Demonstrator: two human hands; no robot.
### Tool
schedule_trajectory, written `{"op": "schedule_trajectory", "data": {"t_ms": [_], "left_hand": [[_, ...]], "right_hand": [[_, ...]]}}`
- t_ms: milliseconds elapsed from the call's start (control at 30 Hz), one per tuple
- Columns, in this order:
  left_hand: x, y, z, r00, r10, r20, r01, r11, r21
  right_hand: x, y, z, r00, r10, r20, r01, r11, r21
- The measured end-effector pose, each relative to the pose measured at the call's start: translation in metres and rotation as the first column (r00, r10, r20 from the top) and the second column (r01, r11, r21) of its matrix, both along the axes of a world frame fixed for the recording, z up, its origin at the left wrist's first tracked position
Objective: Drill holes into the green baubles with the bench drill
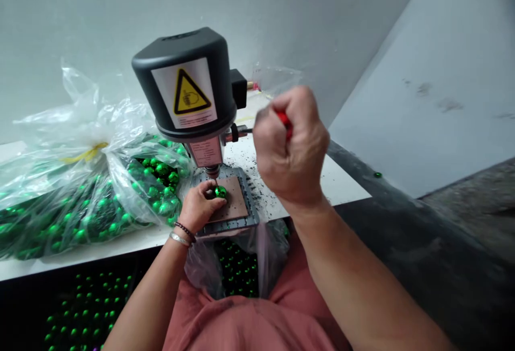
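Note:
Between the thumb and fingers of my left hand [199,204] is a shiny green ball [220,193], held on a brown board [235,203] under a small drill press [185,85]. The thin drill bit [216,181] points down at the top of the ball; whether it has entered cannot be made out. My right hand [290,144] is raised right of the machine, its fingers wrapped round a red knob [285,123] on the press lever. Most of that knob is hidden by the fist.
A tied clear plastic bag [86,195] full of green balls lies left on the white table [338,179]. Dark shavings surround the drill base [250,200]. An open plastic bag [267,254] of balls hangs below the edge. One stray ball [377,175] lies at right.

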State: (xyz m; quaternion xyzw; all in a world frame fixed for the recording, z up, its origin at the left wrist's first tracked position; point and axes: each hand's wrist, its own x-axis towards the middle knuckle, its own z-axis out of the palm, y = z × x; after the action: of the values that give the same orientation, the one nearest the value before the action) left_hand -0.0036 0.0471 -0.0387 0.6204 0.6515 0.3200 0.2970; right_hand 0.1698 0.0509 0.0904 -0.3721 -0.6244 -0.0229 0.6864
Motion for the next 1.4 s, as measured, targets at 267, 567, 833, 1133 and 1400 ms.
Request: {"op": "schedule_trajectory", "data": {"t_ms": [267,567,833,1133,1400], "left_hand": [[0.002,-0.001,0.003,1.0,0.015,-0.009,-0.014,0.999,0.033],[0.001,-0.003,-0.001,1.0,-0.003,0.003,0.003,0.996,0.09],[0.003,-0.005,0.002,0.997,0.04,-0.072,-0.033,0.995,0.092],[0.005,-0.017,0.003,0.996,0.082,0.035,-0.085,0.992,0.09],[-0.014,-0.075,0.035,0.963,-0.192,-0.19,0.193,0.981,-0.013]], "right_hand": [[-0.003,-0.013,-0.04,0.996,-0.088,-0.007,0.088,0.996,0.032],[-0.008,-0.015,-0.057,0.994,-0.076,-0.075,0.073,0.997,-0.036],[-0.01,-0.013,-0.083,0.994,-0.007,-0.11,0.004,1.0,-0.021],[-0.006,0.03,0.04,1.0,0.023,-0.005,-0.023,0.979,-0.204],[-0.008,0.043,0.04,0.997,0.055,-0.059,-0.069,0.96,-0.272]]}}
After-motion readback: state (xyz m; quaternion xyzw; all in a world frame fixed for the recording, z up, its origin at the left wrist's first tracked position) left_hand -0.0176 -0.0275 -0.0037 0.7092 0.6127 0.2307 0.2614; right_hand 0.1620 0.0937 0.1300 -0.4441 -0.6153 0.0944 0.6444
